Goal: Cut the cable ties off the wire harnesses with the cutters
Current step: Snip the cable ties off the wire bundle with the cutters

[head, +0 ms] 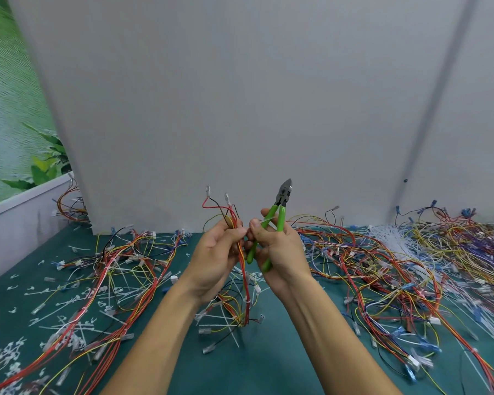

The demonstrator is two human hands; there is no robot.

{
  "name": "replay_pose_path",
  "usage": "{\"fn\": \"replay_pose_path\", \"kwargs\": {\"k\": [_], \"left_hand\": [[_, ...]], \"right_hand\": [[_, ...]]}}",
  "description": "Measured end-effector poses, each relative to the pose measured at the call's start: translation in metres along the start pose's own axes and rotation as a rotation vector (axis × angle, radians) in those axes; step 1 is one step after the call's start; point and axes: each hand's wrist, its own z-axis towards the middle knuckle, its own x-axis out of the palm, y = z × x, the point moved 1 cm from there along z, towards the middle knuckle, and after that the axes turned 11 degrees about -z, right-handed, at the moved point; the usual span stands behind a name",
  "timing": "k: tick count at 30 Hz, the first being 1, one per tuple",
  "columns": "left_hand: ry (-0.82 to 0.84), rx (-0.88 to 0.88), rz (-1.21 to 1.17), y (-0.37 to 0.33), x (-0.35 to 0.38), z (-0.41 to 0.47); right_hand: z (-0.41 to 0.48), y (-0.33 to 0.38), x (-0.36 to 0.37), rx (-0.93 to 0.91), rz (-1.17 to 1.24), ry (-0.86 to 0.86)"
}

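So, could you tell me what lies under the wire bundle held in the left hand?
The bundle hangs onto the green mat, among loose white ties and clear plugs. Its own tangle hides the spot directly beneath.

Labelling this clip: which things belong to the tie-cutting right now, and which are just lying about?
In hand: green cutters, in the right hand; wire harness, gripped by the left hand.
Lying about: cut ties, loose harness piles, on the green table.

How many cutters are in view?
1: green-handled cutters in the right hand, tips up, beside the wire harness the left hand holds. More could be buried under the wire piles.
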Motion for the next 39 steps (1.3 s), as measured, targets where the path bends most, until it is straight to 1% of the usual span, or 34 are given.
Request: {"fn": "replay_pose_path", "kwargs": {"k": [3, 5, 7, 10, 12, 14, 16, 18, 19, 22, 25, 27, 35, 39], "left_hand": [[0.083, -0.005, -0.081, -0.007, 0.002, -0.001], [0.112, 0.028, -0.029, -0.012, 0.003, -0.001], [0.049, 0.084, 0.055, -0.013, 0.004, 0.000], [-0.090, 0.173, 0.147, -0.012, 0.005, 0.001], [-0.175, 0.204, 0.116, -0.014, 0.003, 0.001], [-0.254, 0.236, 0.104, -0.018, -0.002, 0.003], [-0.312, 0.260, 0.104, -0.021, -0.008, 0.004], [-0.355, 0.278, 0.115, -0.021, -0.012, 0.005], [-0.372, 0.284, 0.128, -0.021, -0.013, 0.005], [-0.403, 0.301, 0.181, -0.020, -0.016, 0.006], [-0.424, 0.313, 0.213, -0.019, -0.019, 0.006], [-0.431, 0.327, 0.243, -0.017, -0.021, 0.006], [-0.459, 0.477, 0.434, -0.016, -0.023, 0.004], [-0.433, 0.529, 0.498, -0.014, -0.018, 0.002]], "right_hand": [[0.001, 0.008, -0.003, -0.014, 0.030, 0.046], [0.003, 0.013, -0.006, -0.044, 0.036, 0.062], [0.005, 0.015, -0.011, -0.059, -0.033, 0.051], [0.010, 0.014, -0.022, 0.010, -0.228, 0.034], [0.012, 0.012, -0.029, 0.074, -0.403, 0.030], [0.013, 0.011, -0.038, 0.081, -0.744, 0.040], [0.013, 0.011, -0.043, 0.043, -1.052, 0.097], [0.013, 0.012, -0.046, 0.023, -1.244, 0.173], [0.012, 0.013, -0.046, 0.022, -1.301, 0.208], [0.007, 0.017, -0.043, -0.005, -1.327, 0.304], [0.000, 0.024, -0.039, -0.020, -1.261, 0.405], [-0.004, 0.028, -0.038, -0.013, -1.201, 0.442], [-0.005, 0.029, -0.037, 0.020, -1.079, 0.442], [-0.004, 0.026, -0.035, -0.002, -1.071, 0.437]]}}
